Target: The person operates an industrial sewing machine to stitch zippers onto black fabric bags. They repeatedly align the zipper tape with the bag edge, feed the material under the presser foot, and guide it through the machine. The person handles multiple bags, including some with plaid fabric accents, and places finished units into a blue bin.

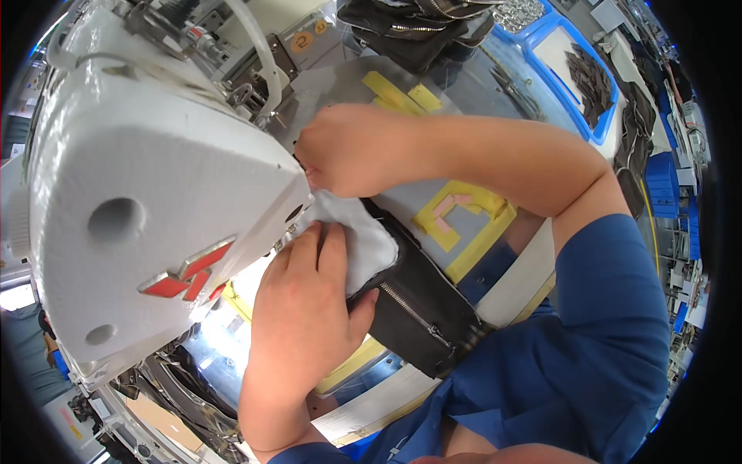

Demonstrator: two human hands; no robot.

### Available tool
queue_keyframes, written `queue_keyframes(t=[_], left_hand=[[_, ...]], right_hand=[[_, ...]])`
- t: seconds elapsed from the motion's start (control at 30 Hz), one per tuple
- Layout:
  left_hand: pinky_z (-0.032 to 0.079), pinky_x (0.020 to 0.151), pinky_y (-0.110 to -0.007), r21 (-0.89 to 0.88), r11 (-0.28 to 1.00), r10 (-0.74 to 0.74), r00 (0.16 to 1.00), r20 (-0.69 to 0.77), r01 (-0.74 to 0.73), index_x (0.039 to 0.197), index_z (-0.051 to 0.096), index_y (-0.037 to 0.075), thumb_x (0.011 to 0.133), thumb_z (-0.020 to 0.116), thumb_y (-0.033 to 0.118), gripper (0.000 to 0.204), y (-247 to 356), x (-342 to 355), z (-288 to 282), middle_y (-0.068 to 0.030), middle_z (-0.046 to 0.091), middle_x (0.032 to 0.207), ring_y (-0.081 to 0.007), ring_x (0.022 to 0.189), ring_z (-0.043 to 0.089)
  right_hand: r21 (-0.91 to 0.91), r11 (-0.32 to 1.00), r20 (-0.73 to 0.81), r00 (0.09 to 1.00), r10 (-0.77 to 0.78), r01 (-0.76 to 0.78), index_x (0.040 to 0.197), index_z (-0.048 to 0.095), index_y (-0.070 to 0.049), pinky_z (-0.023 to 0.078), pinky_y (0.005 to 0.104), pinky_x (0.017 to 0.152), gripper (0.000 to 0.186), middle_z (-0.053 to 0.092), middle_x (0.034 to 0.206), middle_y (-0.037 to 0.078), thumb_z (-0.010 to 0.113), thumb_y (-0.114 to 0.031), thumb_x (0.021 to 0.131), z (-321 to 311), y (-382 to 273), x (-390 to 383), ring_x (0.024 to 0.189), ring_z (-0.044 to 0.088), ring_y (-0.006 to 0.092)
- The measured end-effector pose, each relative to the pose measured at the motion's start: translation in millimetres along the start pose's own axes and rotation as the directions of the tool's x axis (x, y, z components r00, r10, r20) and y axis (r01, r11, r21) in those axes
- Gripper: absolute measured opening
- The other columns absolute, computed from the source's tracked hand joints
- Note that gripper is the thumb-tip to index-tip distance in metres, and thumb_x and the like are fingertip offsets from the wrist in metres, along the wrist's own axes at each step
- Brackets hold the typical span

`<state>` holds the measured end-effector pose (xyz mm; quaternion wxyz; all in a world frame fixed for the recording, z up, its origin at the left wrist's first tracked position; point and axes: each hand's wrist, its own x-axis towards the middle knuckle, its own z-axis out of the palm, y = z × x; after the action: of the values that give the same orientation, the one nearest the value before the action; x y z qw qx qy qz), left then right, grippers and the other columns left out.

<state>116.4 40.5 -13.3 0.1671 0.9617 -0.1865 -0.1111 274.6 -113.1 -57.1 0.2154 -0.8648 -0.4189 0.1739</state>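
A black piece (421,309) with a silver zipper (417,313) lies at the front of a sewing machine (147,209), its near end against my blue shirt. Pale grey-white fabric (365,243) lies on its far part. My left hand (309,301) rests on this fabric, fingers stretched out and thumb spread onto the black piece. Beyond it, my right hand (352,151) is curled closed at the fabric's far edge, close to the machine head. Whatever is inside its fingers is hidden. The machine head also covers the needle area.
Yellow tape strips (471,224) mark the work surface on the right. Dark zippered pieces (421,35) are piled at the back. A blue-rimmed tray (576,77) with small dark strips stands back right, with thin metal tools (516,91) beside it. More dark pieces (185,394) lie front left.
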Motion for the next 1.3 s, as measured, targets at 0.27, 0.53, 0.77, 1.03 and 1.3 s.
queue_keyframes(t=[0.27,0.53,0.77,1.03,1.3], left_hand=[[0.055,0.099,-0.048,0.024,1.000,-0.020,1.000,0.009,0.019,0.133,0.059,-0.006,0.075,0.083,0.024,0.070,4,-3,0,-0.0283,0.064,0.130,-0.0455,0.114,0.066],[0.055,0.099,-0.047,0.038,0.999,-0.026,1.000,-0.007,0.026,0.132,0.061,-0.006,0.075,0.082,0.023,0.069,7,-4,0,-0.0284,0.065,0.130,-0.0450,0.115,0.066],[0.056,0.098,-0.047,0.067,0.997,-0.036,0.999,0.010,0.035,0.133,0.061,-0.006,0.075,0.082,0.023,0.068,9,-4,1,-0.0277,0.065,0.130,-0.0445,0.114,0.067],[0.056,0.098,-0.047,0.098,0.995,-0.034,0.999,0.007,0.033,0.134,0.061,-0.006,0.076,0.081,0.023,0.068,12,-4,1,-0.0268,0.065,0.129,-0.0438,0.114,0.067],[0.056,0.097,-0.047,0.102,0.992,-0.077,0.995,0.060,0.071,0.134,0.061,-0.005,0.075,0.081,0.023,0.068,14,-7,0,-0.0269,0.064,0.131,-0.0435,0.114,0.067]], right_hand=[[0.073,0.997,0.007,1.000,0.021,-0.022,0.087,0.076,0.005,0.059,0.0515,0.078,0.029,0.074,0.087,0.024,0.068,-0.023,0.091,3,-8,-2,0.091,0.073,0.0441],[0.010,1.000,-0.045,0.999,-0.005,0.005,0.082,0.072,0.003,0.056,0.0531,0.070,0.023,0.070,0.080,0.025,0.061,-0.017,0.085,8,3,-6,0.077,0.069,0.0459],[0.016,0.999,-0.009,0.999,0.033,-0.033,0.082,0.075,0.005,0.058,0.0524,0.072,0.023,0.072,0.080,0.025,0.065,-0.015,0.083,3,-3,-4,0.083,0.073,0.0445],[0.027,0.997,0.013,0.998,0.067,-0.068,0.087,0.077,0.003,0.059,0.0505,0.074,0.022,0.074,0.086,0.023,0.067,-0.015,0.082,-2,-7,-6,0.088,0.074,0.0433],[0.082,0.996,0.038,0.999,0.037,-0.040,0.090,0.074,0.003,0.059,0.0525,0.075,0.024,0.073,0.087,0.025,0.063,-0.016,0.081,0,-7,-5,0.087,0.072,0.0449]])
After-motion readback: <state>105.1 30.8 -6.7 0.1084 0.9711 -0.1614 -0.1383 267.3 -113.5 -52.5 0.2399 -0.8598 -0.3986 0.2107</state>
